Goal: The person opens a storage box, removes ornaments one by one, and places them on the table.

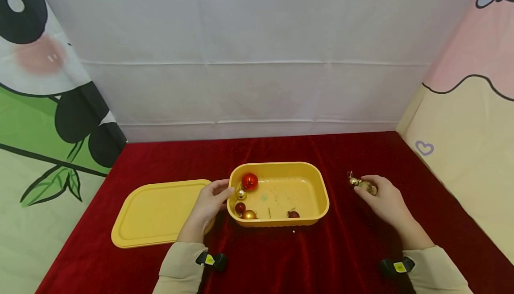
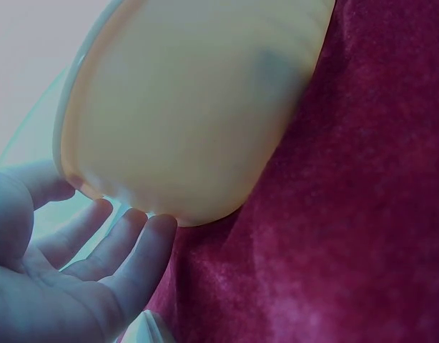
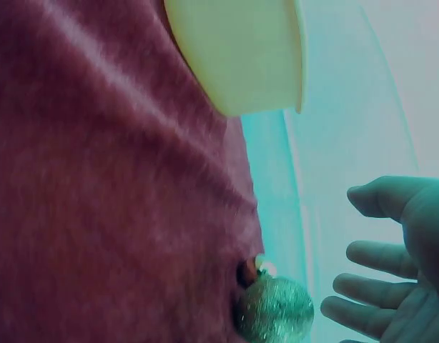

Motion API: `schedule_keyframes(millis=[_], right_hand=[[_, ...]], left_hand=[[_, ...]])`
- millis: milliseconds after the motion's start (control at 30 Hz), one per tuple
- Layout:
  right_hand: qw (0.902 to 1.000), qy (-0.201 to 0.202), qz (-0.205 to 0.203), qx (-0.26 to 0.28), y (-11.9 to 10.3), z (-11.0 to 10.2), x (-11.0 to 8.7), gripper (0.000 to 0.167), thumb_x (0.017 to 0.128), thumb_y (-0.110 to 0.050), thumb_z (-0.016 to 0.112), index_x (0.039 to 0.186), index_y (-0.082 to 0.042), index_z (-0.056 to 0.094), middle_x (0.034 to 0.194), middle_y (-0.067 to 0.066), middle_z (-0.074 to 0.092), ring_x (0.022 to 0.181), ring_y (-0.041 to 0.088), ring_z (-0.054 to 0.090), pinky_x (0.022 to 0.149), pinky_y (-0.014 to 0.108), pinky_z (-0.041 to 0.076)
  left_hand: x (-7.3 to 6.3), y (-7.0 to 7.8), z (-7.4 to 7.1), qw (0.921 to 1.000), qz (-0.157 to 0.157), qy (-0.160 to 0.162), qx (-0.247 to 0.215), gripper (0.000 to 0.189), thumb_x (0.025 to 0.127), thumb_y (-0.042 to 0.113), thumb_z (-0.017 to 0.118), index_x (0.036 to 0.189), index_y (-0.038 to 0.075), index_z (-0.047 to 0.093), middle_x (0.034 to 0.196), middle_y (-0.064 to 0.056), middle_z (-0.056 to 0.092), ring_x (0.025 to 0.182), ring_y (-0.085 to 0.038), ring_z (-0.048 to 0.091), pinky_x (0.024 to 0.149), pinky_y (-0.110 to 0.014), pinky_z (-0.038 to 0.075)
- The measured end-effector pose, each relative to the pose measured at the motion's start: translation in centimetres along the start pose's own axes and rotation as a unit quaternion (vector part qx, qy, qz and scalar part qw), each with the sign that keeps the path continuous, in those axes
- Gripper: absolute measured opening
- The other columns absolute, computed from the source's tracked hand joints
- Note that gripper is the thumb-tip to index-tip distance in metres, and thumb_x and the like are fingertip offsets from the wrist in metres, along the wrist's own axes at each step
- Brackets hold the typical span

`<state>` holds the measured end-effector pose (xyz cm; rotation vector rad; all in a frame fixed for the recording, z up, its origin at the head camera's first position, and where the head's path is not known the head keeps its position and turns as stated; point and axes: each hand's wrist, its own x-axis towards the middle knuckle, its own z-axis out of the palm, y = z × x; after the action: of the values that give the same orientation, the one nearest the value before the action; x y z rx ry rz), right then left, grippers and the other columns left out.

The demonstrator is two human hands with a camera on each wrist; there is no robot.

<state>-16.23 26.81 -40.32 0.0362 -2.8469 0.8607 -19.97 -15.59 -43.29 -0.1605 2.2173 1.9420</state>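
Observation:
A yellow plastic box (image 1: 277, 223) stands uncovered on the red cloth. My left hand (image 1: 210, 200) holds its left end, thumb at the rim and fingertips against the outer wall (image 2: 184, 128). Inside are a bright red bauble (image 1: 250, 181), a shiny gold one (image 1: 241, 194), a dark red one (image 1: 240, 208), a matte gold one (image 1: 249, 214) and a brownish one (image 1: 293, 214). To the right of the box, my right hand (image 1: 385, 200) reaches around a glittery gold bauble (image 3: 274, 311); in the right wrist view its spread fingers stand apart from it. A small shiny gold bauble (image 1: 353, 181) lies beside that one.
The yellow lid (image 1: 156, 213) lies flat on the left, partly behind my left hand. Dark red velvet cloth (image 1: 273, 262) covers the table. A white sheet (image 1: 261, 93) hangs behind, with printed cloths at both sides.

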Motion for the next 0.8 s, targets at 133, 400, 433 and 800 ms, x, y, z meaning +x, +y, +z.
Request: schedule_keyframes(millis=[133, 400, 433, 800], right_hand=[[1.0000, -0.005, -0.003, 0.006, -1.1, 0.2, 0.0, 0.048, 0.091, -0.034, 0.061, 0.122, 0.002, 0.057, 0.122, 0.029, 0.055, 0.111, 0.043, 0.052, 0.090, 0.058, 0.042], [0.9982, 0.006, -0.053, 0.027, -2.4, 1.4, 0.4, 0.042, 0.091, -0.028, 0.063, 0.121, 0.000, 0.058, 0.124, 0.023, 0.057, 0.112, 0.039, 0.055, 0.092, 0.054, 0.045], [0.9978, 0.007, -0.059, 0.030, -2.6, 1.5, 0.4, 0.041, 0.091, -0.027, 0.063, 0.121, 0.000, 0.058, 0.123, 0.023, 0.058, 0.110, 0.039, 0.056, 0.091, 0.054, 0.046], [0.9936, 0.009, -0.096, 0.059, -4.8, 3.3, 0.9, 0.035, 0.089, -0.023, 0.065, 0.117, -0.001, 0.062, 0.117, 0.018, 0.063, 0.105, 0.035, 0.061, 0.093, 0.051, 0.047]], left_hand=[[0.0, 0.1, -0.1, 1.0000, 0.003, -0.004, -0.003, 0.044, 0.093, 0.018, 0.059, 0.133, 0.004, 0.049, 0.131, -0.021, 0.054, 0.109, -0.025, 0.060, 0.083, -0.034, 0.055], [-0.1, 0.2, -0.1, 1.0000, 0.004, -0.003, -0.003, 0.045, 0.093, 0.019, 0.060, 0.134, 0.004, 0.049, 0.132, -0.021, 0.053, 0.110, -0.027, 0.059, 0.084, -0.035, 0.055], [-0.1, 0.2, -0.1, 1.0000, 0.004, -0.002, -0.002, 0.044, 0.093, 0.019, 0.060, 0.134, 0.004, 0.049, 0.132, -0.021, 0.053, 0.111, -0.027, 0.059, 0.084, -0.036, 0.055], [-0.2, 0.1, -0.1, 0.9999, 0.008, -0.003, -0.006, 0.043, 0.093, 0.018, 0.060, 0.133, 0.004, 0.049, 0.131, -0.021, 0.053, 0.111, -0.029, 0.059, 0.084, -0.037, 0.055]])
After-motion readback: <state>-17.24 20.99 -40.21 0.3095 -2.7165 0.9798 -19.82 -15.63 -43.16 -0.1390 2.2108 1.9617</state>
